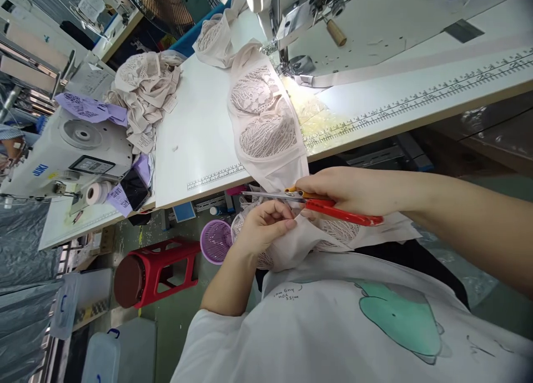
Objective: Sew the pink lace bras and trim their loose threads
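Observation:
My right hand (358, 189) is wrapped around a pair of scissors with red handles (343, 212); the blades point left, across the fabric just above my left hand. A yellow-orange part shows under the right fingers; I cannot tell if it belongs to the scissors. My left hand (268, 227) pinches the edge of a pale pink lace bra (300, 244) lying over my lap. Another lace bra section (268, 116) lies on the sewing table, hanging over its front edge toward my hands. Whether the two pieces are joined is hidden behind the hands and scissors.
A sewing machine (300, 16) stands over the table (195, 122), which has a printed ruler along its edge. Left are a pile of bras (144, 89), a second machine (79, 144) and a phone (135, 190). Below are a purple basket (215, 241) and a red stool (166, 272).

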Tool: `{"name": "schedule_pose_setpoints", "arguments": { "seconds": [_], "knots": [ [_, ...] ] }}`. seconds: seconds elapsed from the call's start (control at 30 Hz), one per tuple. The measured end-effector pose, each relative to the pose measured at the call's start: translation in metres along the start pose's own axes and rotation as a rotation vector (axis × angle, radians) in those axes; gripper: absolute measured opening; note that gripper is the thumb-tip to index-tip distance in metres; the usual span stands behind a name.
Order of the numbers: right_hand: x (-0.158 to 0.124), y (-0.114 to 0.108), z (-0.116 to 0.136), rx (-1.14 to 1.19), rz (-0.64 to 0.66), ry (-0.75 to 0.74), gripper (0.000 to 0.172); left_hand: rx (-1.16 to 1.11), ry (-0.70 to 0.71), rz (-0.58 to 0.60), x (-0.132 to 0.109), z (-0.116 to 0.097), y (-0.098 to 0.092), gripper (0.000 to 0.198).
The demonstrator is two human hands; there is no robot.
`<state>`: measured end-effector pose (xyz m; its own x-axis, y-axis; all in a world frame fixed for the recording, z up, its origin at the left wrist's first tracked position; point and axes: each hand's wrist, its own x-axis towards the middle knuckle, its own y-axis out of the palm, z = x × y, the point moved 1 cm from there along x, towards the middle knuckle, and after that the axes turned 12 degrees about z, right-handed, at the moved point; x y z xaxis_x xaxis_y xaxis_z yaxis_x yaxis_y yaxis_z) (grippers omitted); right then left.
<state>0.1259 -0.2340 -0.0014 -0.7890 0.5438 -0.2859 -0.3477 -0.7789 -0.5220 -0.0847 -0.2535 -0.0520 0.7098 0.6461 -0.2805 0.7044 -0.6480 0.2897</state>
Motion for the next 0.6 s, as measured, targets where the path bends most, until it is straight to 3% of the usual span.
{"name": "schedule_pose_setpoints", "arguments": {
  "seconds": [0.27,0.47,0.6],
  "knots": [
    [0.003,-0.001,0.004,-0.070,0.017,0.036,0.022,-0.031,-0.080,-0.026,-0.001,0.001,-0.001,0.046],
    [0.002,-0.002,0.012,-0.095,-0.014,-0.016,0.022,-0.023,-0.041,-0.076,-0.001,0.003,0.001,0.050],
    [0.004,-0.002,0.015,-0.090,-0.023,-0.057,0.017,0.028,-0.173,-0.054,-0.005,0.009,-0.003,0.054]
  ]
}}
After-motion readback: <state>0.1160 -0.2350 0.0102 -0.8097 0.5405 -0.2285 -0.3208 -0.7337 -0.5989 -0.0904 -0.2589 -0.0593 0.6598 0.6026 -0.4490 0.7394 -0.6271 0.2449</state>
